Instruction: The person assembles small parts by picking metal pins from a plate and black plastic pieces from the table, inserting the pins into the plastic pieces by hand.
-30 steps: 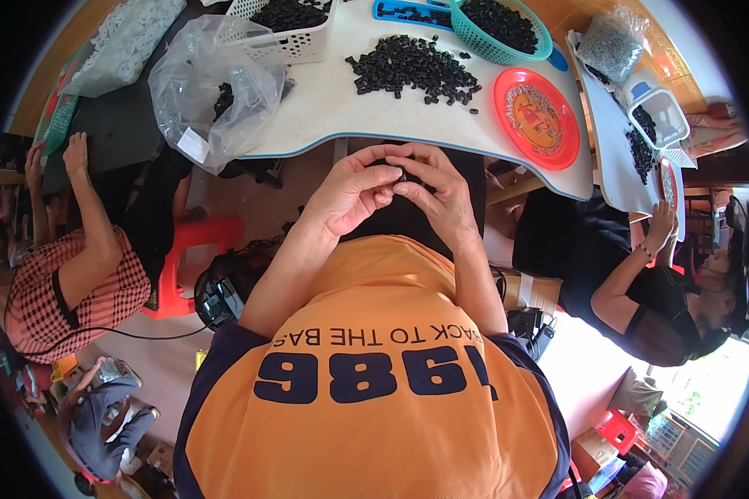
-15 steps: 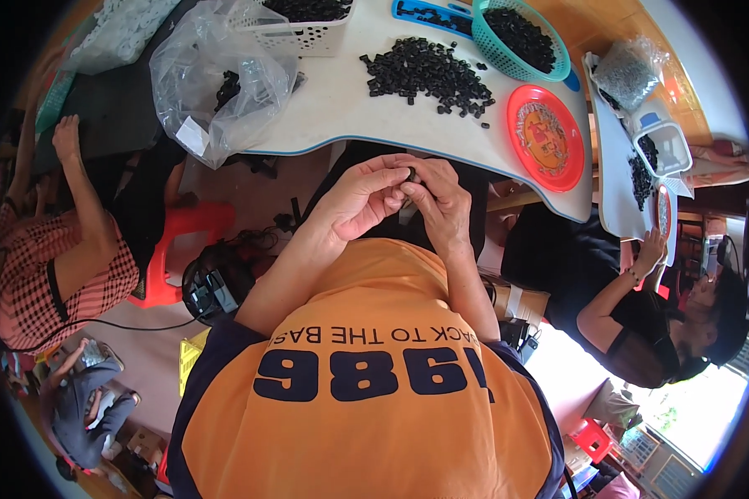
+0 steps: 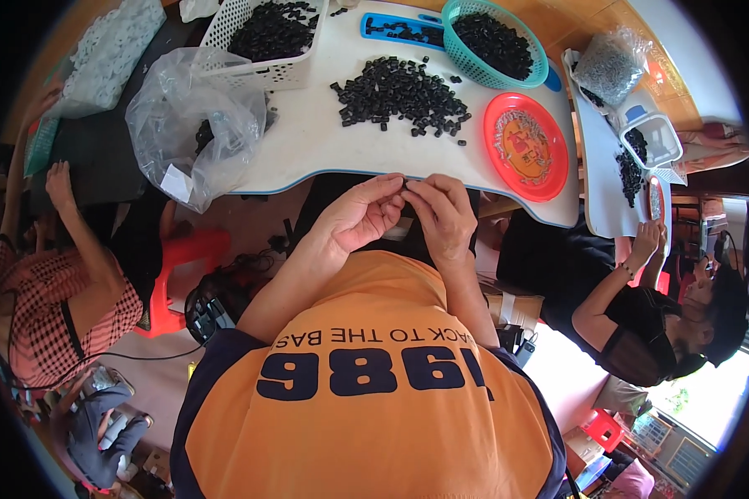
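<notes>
In front of my chest, at the table's near edge, my left hand (image 3: 360, 214) pinches a small black part (image 3: 405, 185) between thumb and forefinger. My right hand (image 3: 443, 214) meets it there, its thumb and fingertips closed on the same part. Only a bit of the dark part shows, so its shape is mostly hidden. Beyond my hands a loose pile of small black plastic pieces (image 3: 399, 96) lies on the white table (image 3: 300, 141). To the right of the pile sits a red round plate (image 3: 491, 162) holding many tiny metallic pieces.
A teal basket (image 3: 453, 60) and a white basket (image 3: 295, 73) hold black pieces, with a blue tray (image 3: 370, 35) between them. A clear plastic bag (image 3: 162, 116) overhangs the table at left. Co-workers sit on both sides; a red stool (image 3: 187, 258) stands at left.
The view has tilted, so the table and its contents sit lower in the picture. My hands have drawn slightly apart at the palms, with fingertips still meeting at the small part.
</notes>
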Motion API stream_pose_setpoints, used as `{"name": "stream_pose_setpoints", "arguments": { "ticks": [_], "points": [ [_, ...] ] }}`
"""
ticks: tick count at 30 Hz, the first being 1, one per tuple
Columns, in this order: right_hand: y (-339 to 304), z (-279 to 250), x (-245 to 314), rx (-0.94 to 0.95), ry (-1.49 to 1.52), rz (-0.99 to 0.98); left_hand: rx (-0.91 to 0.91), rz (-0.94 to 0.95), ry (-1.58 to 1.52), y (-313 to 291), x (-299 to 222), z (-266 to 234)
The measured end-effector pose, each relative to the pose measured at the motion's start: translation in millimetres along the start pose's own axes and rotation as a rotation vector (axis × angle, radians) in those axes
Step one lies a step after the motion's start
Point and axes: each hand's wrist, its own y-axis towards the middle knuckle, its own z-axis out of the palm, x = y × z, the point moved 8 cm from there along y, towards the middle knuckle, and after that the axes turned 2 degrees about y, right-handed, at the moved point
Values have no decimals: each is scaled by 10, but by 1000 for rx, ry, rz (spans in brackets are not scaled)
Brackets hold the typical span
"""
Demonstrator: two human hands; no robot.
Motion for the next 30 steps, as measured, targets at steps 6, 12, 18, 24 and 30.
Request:
{"name": "stream_pose_setpoints", "arguments": {
  "ticks": [6,12,18,24,30],
  "points": [
    [-6,-10,-43,78,-41,-98,-86,-60,-39,66,118,-170],
    [132,-89,-66,109,32,46,-145,-37,1,33,54,-63],
    [-82,39,-521,5,552,520,-92,1,11,50,30,-8],
    [-131,176,-632,-55,986,744,-46,39,37,61,30,55],
    [-97,121,-558,-17,902,731,-63,115,71,19,-6,177]
  ]
}}
